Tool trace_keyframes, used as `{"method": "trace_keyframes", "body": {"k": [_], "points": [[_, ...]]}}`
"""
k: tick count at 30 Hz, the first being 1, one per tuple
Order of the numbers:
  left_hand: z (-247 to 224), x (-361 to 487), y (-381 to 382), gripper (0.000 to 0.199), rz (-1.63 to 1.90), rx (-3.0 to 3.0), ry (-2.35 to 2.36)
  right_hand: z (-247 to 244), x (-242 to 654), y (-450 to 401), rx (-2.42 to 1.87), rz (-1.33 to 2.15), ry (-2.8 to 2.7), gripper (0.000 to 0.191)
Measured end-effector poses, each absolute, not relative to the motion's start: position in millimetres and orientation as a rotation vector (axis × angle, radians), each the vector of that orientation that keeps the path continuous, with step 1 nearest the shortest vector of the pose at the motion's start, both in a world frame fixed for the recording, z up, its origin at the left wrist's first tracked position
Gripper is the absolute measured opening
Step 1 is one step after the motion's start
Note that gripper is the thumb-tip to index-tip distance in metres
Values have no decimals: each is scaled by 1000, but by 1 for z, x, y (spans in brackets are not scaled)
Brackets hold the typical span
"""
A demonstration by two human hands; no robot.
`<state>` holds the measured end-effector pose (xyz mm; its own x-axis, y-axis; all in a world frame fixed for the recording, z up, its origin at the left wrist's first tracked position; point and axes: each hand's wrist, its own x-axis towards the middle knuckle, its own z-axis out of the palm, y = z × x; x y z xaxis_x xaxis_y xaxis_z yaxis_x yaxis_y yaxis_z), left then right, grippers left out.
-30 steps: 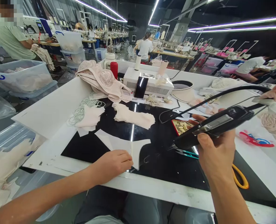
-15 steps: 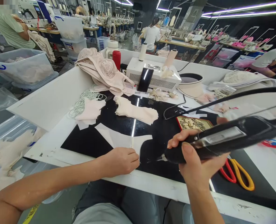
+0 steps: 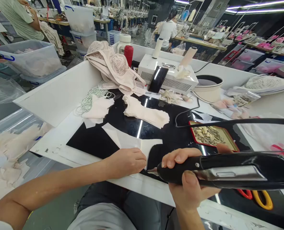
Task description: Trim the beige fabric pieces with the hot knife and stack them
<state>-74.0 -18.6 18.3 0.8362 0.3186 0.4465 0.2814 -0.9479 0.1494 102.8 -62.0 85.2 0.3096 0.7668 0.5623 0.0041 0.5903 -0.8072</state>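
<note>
My left hand (image 3: 129, 163) is closed on the near edge of a white fabric piece (image 3: 130, 139), which lies spread on a glossy black mat (image 3: 89, 145). The fingertips hide the part that they pinch. In my right hand (image 3: 185, 182) is a black corded handheld tool (image 3: 225, 171) with a metal plate on its side. Its narrow metal tip (image 3: 153, 171) points left, close to the fabric and the left fingers; whether it touches the cloth I cannot tell. Beyond the white piece lies a stack of cream fabric pieces (image 3: 145, 113).
Around the mat are a tray of sunflower seeds (image 3: 208, 135), partly covered scissors (image 3: 263, 199), green cord (image 3: 86, 103) and pale scraps (image 3: 99, 107). Farther back are lace bras (image 3: 113, 65), a phone (image 3: 158, 79) and a white vented box (image 3: 144, 65). The tool's cable (image 3: 252, 121) crosses the right side.
My right hand has brought the tool left and down, its tip nearer the white fabric. The left hand keeps its hold on the cloth. The view has shifted slightly.
</note>
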Motion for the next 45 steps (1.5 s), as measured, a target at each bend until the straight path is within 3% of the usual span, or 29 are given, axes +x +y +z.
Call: {"method": "trace_keyframes", "body": {"k": [4,9,23,29,34,40,45], "points": [[25,-78,-16,13,723,2929,415,85,101,-62,-741,588,-1147,43],[30,-75,-19,15,664,3064,358,85,103,-62,-759,592,-1107,53],[20,-70,-21,18,748,3228,416,84,100,-61,-830,561,-1107,37],[15,-68,-18,19,762,3154,427,80,100,-57,-660,598,-1089,57],[11,-69,-16,17,817,3098,415,79,100,-55,-637,578,-1097,59],[10,-70,-16,14,822,3051,425,79,99,-53,-693,534,-1069,33],[10,-70,-15,15,836,3044,417,78,98,-53,-698,540,-1066,37]]}}
